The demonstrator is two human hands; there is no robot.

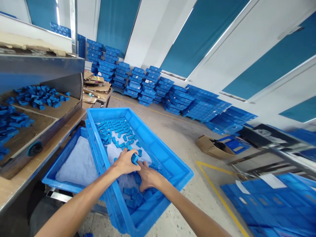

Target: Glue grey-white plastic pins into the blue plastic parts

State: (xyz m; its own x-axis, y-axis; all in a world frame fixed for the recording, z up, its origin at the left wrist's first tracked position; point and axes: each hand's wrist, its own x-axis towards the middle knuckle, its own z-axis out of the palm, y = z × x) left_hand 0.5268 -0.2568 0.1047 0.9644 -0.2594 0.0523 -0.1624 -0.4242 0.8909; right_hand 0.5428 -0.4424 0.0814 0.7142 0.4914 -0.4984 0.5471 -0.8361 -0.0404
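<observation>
A long blue plastic crate [160,144] sits in front of me, on top of other crates. Small blue plastic pieces [115,126] lie in rows on a white sheet [113,149] at its far end, and a looser heap of the same pieces [133,197] fills the near end. My left hand [127,163] is curled round a small blue plastic piece [134,158] above the crate's middle. Close beside it, my right hand [149,176] reaches down over the pieces, thumb and fingers apart. Its fingertips are partly hidden.
A lower blue crate [71,184] with a white sheet stands at left. More blue pieces [39,97] lie on a cardboard-covered shelf beside the bench edge. Stacks of blue crates [148,85] line the wall. A cardboard box [214,148] stands on the floor at right.
</observation>
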